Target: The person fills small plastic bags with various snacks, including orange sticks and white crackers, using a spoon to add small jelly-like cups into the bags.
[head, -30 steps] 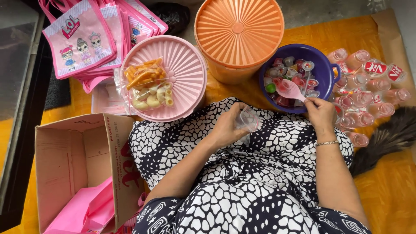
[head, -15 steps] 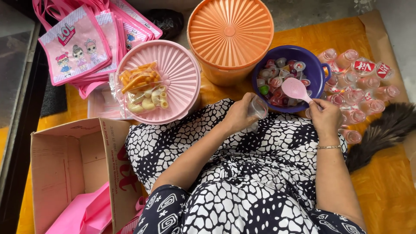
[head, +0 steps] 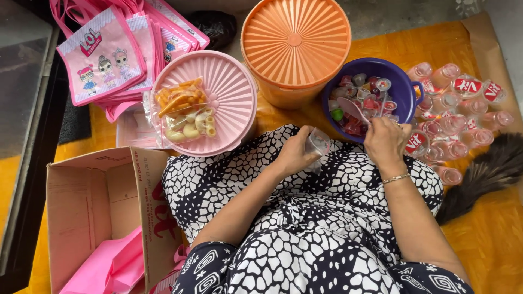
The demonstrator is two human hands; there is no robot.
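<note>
- Right hand [head: 385, 142] closed around the handle of a pink spoon [head: 353, 110]; spoon bowl sits among the small jelly cups in the purple bowl [head: 402, 87].
- Left hand [head: 297, 154] pinches a small clear plastic bag [head: 317, 142], held over the lap, just beside the purple bowl's near rim.
- Jelly cups in the bowl: red, green, white lids; heaped, exact count not readable.
- Two lidded round tubs: one orange [head: 296, 43], one pink [head: 218, 103]. One filled clear snack packet [head: 182, 111] lies on the pink lid: orange sticks, pale rings.
- Small bottles [head: 452, 103] right of the bowl, pink caps, some with red labels; over ten, partly hidden by the right hand.
- Stack of pink printed tote bags [head: 103, 54], upper left; count unclear, top cut off.
- One open cardboard box [head: 92, 207], lower left, pink bags inside, cut off by the frame edge.
</note>
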